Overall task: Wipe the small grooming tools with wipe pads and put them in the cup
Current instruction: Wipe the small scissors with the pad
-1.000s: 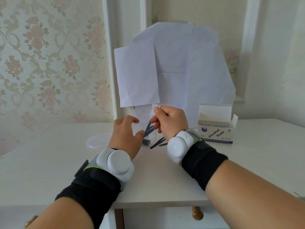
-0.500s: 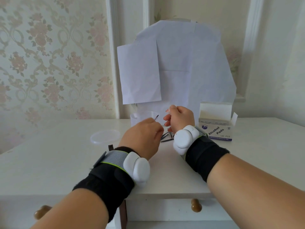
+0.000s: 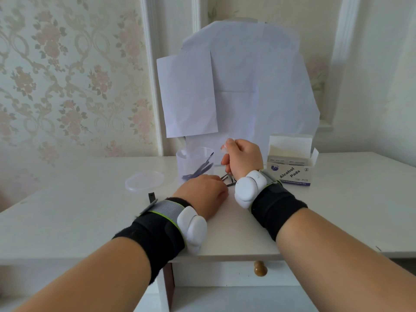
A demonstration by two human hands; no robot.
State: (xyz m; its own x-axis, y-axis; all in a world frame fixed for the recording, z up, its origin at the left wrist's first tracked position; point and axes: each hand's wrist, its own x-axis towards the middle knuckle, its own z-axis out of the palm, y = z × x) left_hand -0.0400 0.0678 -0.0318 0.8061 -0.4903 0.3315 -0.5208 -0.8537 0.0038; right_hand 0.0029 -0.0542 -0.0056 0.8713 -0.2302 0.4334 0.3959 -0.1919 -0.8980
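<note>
Right hand (image 3: 242,159) raised, fingers curled, thumb and forefinger pinching a small translucent wipe pad (image 3: 225,149). Left hand (image 3: 203,192) low on the table (image 3: 67,210), knuckles up, fingers reaching at the dark tools (image 3: 229,180) lying there; can't tell if it grips one. Clear cup (image 3: 193,164) just behind, several tools (image 3: 199,170) leaning inside. Lid (image 3: 144,180) left of cup, alcohol pads box (image 3: 291,165) right.
</note>
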